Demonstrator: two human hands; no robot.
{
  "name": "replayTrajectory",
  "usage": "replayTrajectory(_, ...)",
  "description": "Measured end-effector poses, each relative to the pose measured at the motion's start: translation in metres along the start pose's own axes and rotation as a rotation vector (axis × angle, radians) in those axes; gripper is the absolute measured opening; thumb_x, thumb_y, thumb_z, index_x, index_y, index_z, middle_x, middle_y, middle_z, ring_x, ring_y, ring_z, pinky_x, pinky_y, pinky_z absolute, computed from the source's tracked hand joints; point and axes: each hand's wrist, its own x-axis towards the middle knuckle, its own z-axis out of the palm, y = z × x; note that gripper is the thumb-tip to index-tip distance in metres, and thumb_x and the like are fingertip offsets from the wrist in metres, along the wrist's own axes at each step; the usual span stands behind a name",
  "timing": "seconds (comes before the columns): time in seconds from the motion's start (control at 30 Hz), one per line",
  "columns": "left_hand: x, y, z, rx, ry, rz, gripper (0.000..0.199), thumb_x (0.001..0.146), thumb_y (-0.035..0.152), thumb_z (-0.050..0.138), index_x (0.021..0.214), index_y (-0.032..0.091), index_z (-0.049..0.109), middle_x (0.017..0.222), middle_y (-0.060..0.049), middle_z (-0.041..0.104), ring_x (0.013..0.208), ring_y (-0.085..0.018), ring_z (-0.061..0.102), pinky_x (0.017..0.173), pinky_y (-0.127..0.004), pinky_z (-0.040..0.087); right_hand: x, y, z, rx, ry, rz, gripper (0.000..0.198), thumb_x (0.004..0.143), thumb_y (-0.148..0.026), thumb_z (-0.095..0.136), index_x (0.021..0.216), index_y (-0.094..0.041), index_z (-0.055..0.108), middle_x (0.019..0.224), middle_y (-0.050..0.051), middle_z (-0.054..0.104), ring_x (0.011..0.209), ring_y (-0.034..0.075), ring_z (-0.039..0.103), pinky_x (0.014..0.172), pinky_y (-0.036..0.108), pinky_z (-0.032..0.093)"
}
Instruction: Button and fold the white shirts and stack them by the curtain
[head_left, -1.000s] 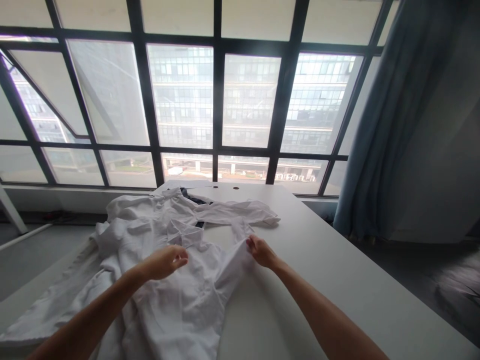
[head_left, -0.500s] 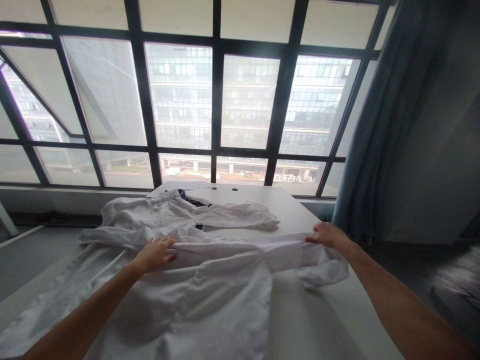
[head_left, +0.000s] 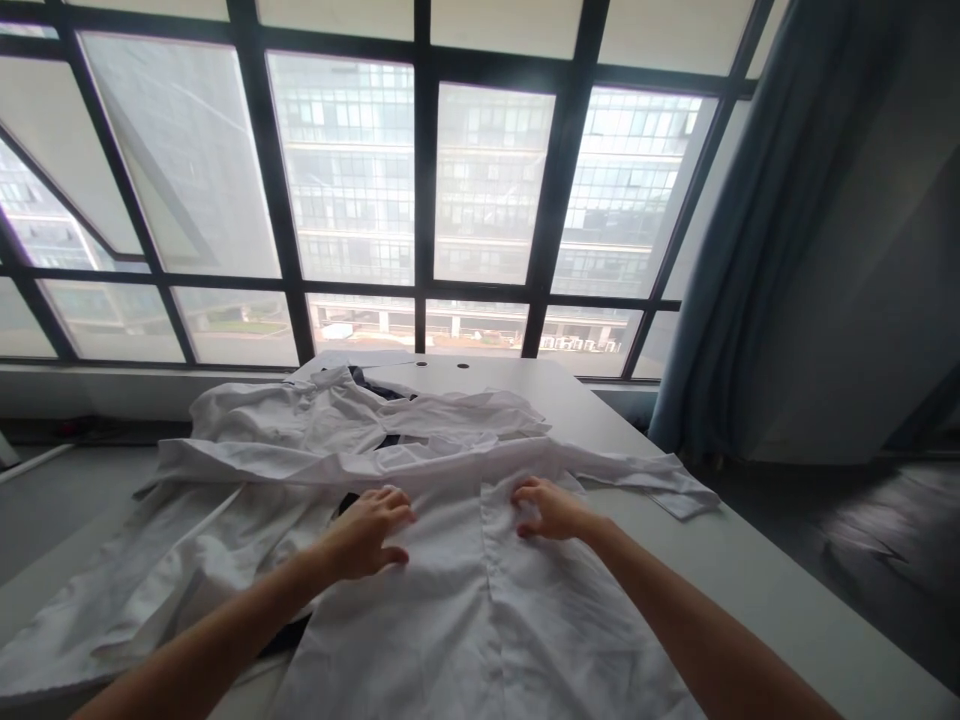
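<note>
A white long-sleeved shirt (head_left: 442, 610) lies spread over the near part of the table, its seam or placket running down between my hands. My left hand (head_left: 367, 535) is over the left part of the shirt, fingers spread and thumb apart. On the other side of that line, my right hand (head_left: 553, 508) touches the cloth with bent fingers, a gap showing between thumb and forefinger. One sleeve (head_left: 645, 475) stretches out to the right, untouched by either hand. Dark material (head_left: 285, 636) shows at the shirt's left edge, under my left forearm.
More crumpled white clothing (head_left: 277, 415) lies farther back and to the left (head_left: 150, 580). The white table (head_left: 540, 375) reaches toward a large black-framed window (head_left: 421, 180). A blue-grey curtain (head_left: 735, 260) hangs at the right, beyond the table's right edge.
My right hand has let go of the sleeve and moved left onto the shirt's body. My left hand has shifted right. The shirt's body now spreads farther right, and the sleeve lies flatter.
</note>
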Motion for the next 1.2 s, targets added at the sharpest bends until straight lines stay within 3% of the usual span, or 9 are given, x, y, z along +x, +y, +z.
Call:
replayTrajectory(0.1,-0.013,0.019,0.006,-0.076,-0.17,0.128,0.058,0.072,0.045,0.08,0.125,0.029,0.064,0.143,-0.009,0.054,0.132,-0.036,0.046,0.113,-0.051,0.029,-0.013,-0.008,0.0,-0.003,-0.036,0.003,0.054,0.061,-0.037,0.083,0.113,-0.024,0.073,0.122,0.01,0.064,0.114,0.031,0.057,0.099,0.04,0.043)
replayTrajectory(0.2,-0.029,0.041,0.003,-0.13,-0.27,0.164,0.07,0.066,0.054,0.081,0.129,0.028,0.063,0.143,-0.011,0.054,0.129,-0.037,0.049,0.108,-0.047,0.037,-0.026,-0.01,-0.009,-0.02,-0.101,0.025,0.06,0.045,-0.038,0.09,0.102,-0.026,0.076,0.11,0.007,0.067,0.099,0.029,0.062,0.087,0.035,0.048)
replayTrajectory(0.3,-0.035,0.062,-0.005,-0.242,-0.337,0.223,0.043,0.073,0.051,0.077,0.109,0.029,0.073,0.112,-0.007,0.072,0.102,-0.028,0.066,0.09,-0.035,0.048,-0.033,-0.015,-0.014,-0.028,-0.186,0.051,0.042,0.037,-0.041,0.092,0.074,-0.026,0.077,0.076,0.001,0.068,0.069,0.021,0.062,0.07,0.03,0.047)
replayTrajectory(0.4,-0.022,0.068,-0.005,-0.328,-0.349,0.181,0.019,0.088,0.036,0.064,0.1,0.026,0.075,0.086,-0.003,0.075,0.079,-0.02,0.07,0.075,-0.027,0.051,-0.029,-0.028,-0.01,-0.081,-0.116,0.072,0.022,0.052,-0.037,0.087,0.054,-0.024,0.07,0.056,0.002,0.062,0.058,0.018,0.057,0.063,0.029,0.043)
replayTrajectory(0.6,0.015,0.031,0.026,-0.159,-0.044,0.081,0.037,0.09,0.034,0.061,0.126,0.023,0.063,0.135,-0.011,0.061,0.125,-0.027,0.055,0.107,-0.039,0.041,-0.007,-0.059,0.007,-0.147,0.01,0.132,0.023,0.078,-0.039,0.069,0.061,-0.024,0.072,0.065,0.005,0.069,0.059,0.018,0.059,0.058,0.028,0.039)
replayTrajectory(0.9,0.005,-0.02,0.054,-0.076,-0.195,0.086,0.067,0.095,0.061,0.044,0.152,0.028,0.034,0.162,-0.01,0.025,0.149,-0.03,0.021,0.121,-0.052,0.013,0.006,-0.086,0.028,-0.137,-0.096,0.177,0.032,0.069,-0.053,0.073,0.064,-0.022,0.071,0.065,0.006,0.069,0.058,0.018,0.061,0.053,0.026,0.038)
replayTrajectory(1.03,0.015,-0.011,0.036,-0.104,-0.189,0.049,0.059,0.09,0.051,0.058,0.143,0.025,0.051,0.155,-0.01,0.041,0.143,-0.032,0.035,0.117,-0.048,0.026,0.004,-0.088,0.025,-0.099,-0.166,0.18,0.024,0.07,-0.044,0.074,0.071,-0.02,0.073,0.068,0.006,0.07,0.06,0.019,0.062,0.055,0.025,0.041)
replayTrajectory(1.13,0.038,0.014,0.025,-0.085,-0.092,-0.035,0.029,0.093,0.034,0.055,0.11,0.019,0.072,0.124,-0.013,0.066,0.114,-0.028,0.062,0.099,-0.036,0.046,0.005,-0.086,0.025,-0.01,-0.221,0.226,0.018,0.073,-0.037,0.072,0.072,-0.018,0.071,0.059,0.003,0.067,0.049,0.015,0.059,0.05,0.023,0.039)
replayTrajectory(1.2,0.056,0.036,0.025,-0.06,-0.045,-0.096,0.028,0.093,0.032,0.051,0.094,0.018,0.075,0.103,-0.013,0.072,0.095,-0.026,0.068,0.086,-0.034,0.05,0.007,-0.085,0.027,0.016,-0.237,0.262,0.02,0.077,-0.035,0.067,0.07,-0.017,0.069,0.053,0.002,0.063,0.042,0.013,0.055,0.047,0.022,0.039)
